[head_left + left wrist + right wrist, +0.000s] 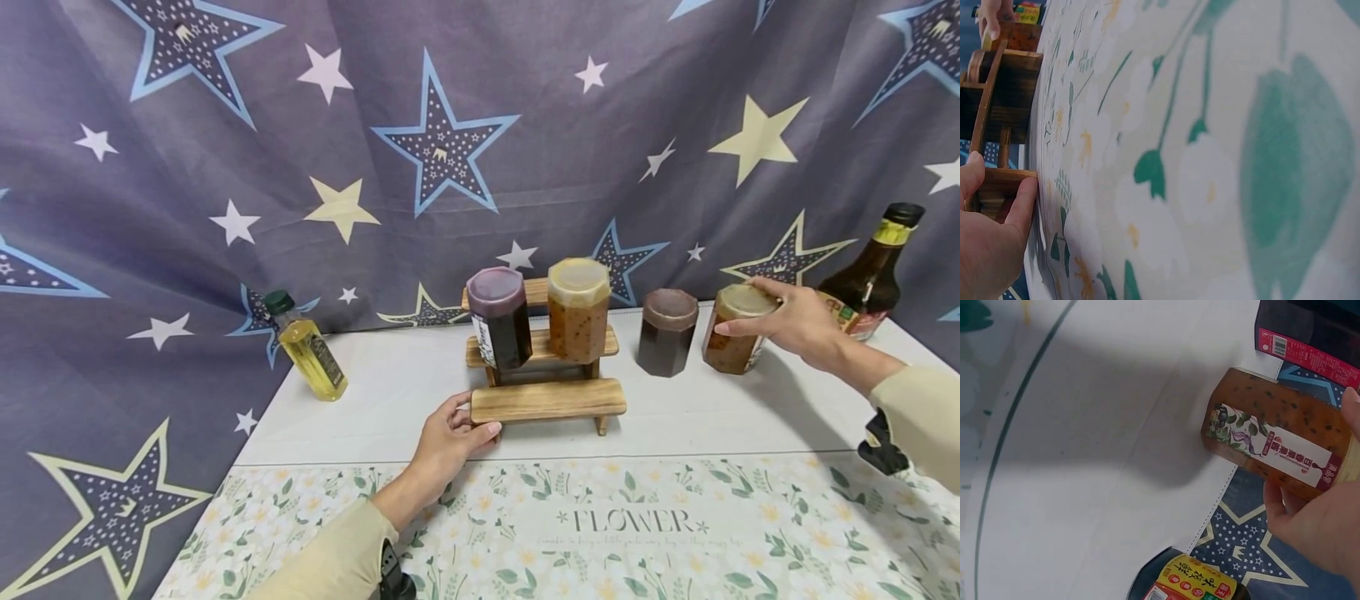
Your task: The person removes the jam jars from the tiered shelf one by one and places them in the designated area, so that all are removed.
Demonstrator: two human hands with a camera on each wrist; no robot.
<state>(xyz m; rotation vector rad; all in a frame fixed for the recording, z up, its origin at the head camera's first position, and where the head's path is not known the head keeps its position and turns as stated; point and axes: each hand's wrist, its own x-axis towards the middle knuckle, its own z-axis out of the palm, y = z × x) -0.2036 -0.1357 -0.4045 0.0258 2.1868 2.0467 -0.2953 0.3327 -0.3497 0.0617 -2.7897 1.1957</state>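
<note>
We see the left hand (446, 437) at the left end of the lowest step of a three-tier wooden rack (547, 402), its fingers and thumb clamped on this end. The right hand (798, 321) has its fingers clamped around the lid of an amber jam jar (731, 346) with dark seeds, which is just to the right of a dark jar (665, 337) on the tabletop (405, 367); we cannot tell whether its base touches. On the middle step, a purple-lidded jar (506, 329) and a yellow-lidded jar (577, 321) stand side by side. Farther right we find a soy sauce bottle (866, 279).
</note>
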